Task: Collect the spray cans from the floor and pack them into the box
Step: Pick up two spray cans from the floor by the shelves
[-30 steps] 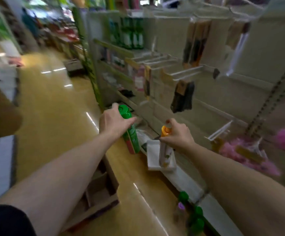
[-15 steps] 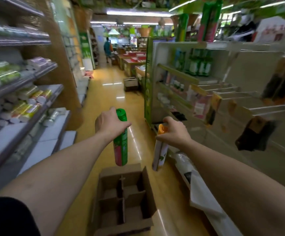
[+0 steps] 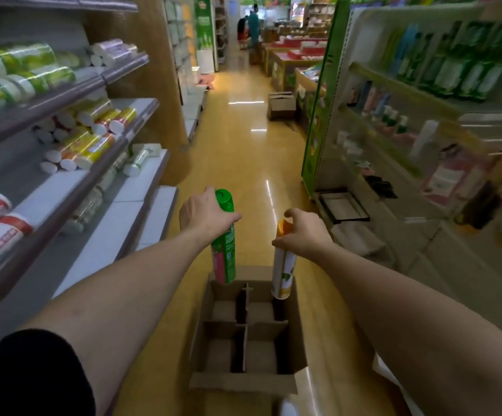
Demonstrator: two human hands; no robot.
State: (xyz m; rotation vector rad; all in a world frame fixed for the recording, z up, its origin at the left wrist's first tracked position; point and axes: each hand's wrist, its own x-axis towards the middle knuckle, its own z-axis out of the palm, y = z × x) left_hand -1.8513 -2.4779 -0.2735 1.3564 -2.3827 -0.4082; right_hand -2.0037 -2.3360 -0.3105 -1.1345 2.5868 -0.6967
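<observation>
The left hand [image 3: 204,214] grips a tall green spray can with a green cap and a pink lower band [image 3: 224,250]. The fingers wrap round its upper part, just under the cap. The can hangs nearly upright, with its base over the far left corner of an open brown cardboard box [image 3: 243,383] that sits on the glossy yellow floor [image 3: 237,151] between the two forearms.

The right hand [image 3: 300,232] is closed from above round the top of a slim white and yellow spray can with an orange cap [image 3: 284,265]. This can is also close to upright, and its base is at the far right corner of the box (whether it has dipped below the rim cannot be told). The two cans are apart, side by side, with a gap of floor showing between them.

Crossed cardboard dividers [image 3: 245,325] split the inside of the box into compartments, and its near flap is folded outward toward the camera.

On the left, grey metal shelves [image 3: 117,73] carry wrapped rolls in green, yellow and red packaging [image 3: 93,139]. On the right, a shelving unit with a green end panel [image 3: 315,121] holds blurred bottles and packets. Farther down the aisle a second closed cardboard carton [image 3: 281,105] stands on the floor, and people [image 3: 252,22] stand in the distance.
</observation>
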